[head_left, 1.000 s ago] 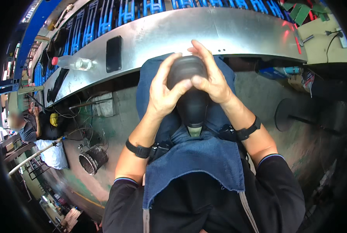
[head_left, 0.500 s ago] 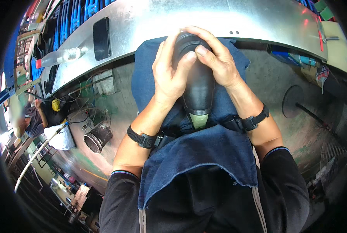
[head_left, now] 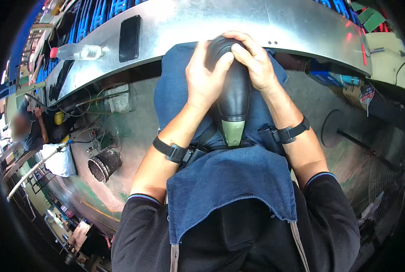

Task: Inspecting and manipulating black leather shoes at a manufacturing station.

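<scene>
Gripped between left hand (head_left: 202,81) and right hand (head_left: 259,69), a smooth, rounded black shoe upper (head_left: 234,97) on a pale-green form (head_left: 234,133) lies over a denim-covered lap (head_left: 176,86), dark phone (head_left: 129,38) and clear plastic bottle (head_left: 83,52) beyond on the metal counter (head_left: 189,27).

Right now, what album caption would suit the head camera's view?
Left fingers and right fingers cupped around a glossy black piece over blue denim, near a metal bench.

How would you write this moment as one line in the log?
left hand: holds shoe | right hand: holds shoe | shoe: black, pale green near end | bench: phone, bottle
</scene>
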Demonstrator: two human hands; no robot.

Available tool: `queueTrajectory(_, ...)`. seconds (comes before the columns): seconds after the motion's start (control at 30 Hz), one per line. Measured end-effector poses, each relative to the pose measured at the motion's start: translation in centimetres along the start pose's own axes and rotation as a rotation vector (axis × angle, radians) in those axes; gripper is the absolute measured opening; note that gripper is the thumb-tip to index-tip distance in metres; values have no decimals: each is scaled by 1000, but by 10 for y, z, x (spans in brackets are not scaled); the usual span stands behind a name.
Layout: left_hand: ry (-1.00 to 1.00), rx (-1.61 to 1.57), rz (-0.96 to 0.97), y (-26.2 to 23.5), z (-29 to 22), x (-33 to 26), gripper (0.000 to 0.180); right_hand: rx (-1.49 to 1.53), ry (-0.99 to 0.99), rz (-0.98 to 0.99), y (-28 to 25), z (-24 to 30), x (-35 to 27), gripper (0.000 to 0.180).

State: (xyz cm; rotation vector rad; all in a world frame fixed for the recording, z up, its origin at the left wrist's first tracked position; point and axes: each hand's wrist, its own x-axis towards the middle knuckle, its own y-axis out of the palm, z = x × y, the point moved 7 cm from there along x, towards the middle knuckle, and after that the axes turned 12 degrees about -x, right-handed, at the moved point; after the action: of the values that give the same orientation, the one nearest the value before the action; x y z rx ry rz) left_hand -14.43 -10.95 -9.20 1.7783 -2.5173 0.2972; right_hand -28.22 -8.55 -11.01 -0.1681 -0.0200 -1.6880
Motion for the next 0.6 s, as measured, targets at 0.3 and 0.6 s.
queueTrajectory(0.3, -169, -295, -71, -27, -8, -42, 86, -152, 49, -92, 29, 24, -34, 77)
queueTrajectory(0.6, -230, -1019, -314, -88, -6, -58, 52, -259, 209, 204, 32, 38, -132, 62)
